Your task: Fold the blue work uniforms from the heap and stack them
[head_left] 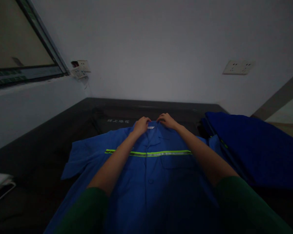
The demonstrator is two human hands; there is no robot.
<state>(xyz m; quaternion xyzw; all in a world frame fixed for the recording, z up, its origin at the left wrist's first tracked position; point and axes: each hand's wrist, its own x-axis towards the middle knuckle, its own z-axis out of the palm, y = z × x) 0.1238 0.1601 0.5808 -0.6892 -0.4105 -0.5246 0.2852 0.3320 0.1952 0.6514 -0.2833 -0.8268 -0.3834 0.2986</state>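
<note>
A blue short-sleeved work shirt [136,175] lies spread front side up on a dark surface, its collar at the far end. A yellow-green and silver reflective band runs across the chest. My left hand [141,125] pinches the left side of the collar, next to a small white label [150,127]. Gripping the collar's other side is my right hand [168,121], its fingers bent over the edge. Both forearms reach across the shirt and hide parts of the chest and the right sleeve.
Folded darker blue cloth [254,146] is piled on the right, touching the shirt's right side. The dark tabletop [151,103] meets a pale wall with sockets [238,67]. A white object [0,183] sits at the left edge, below a window [19,39].
</note>
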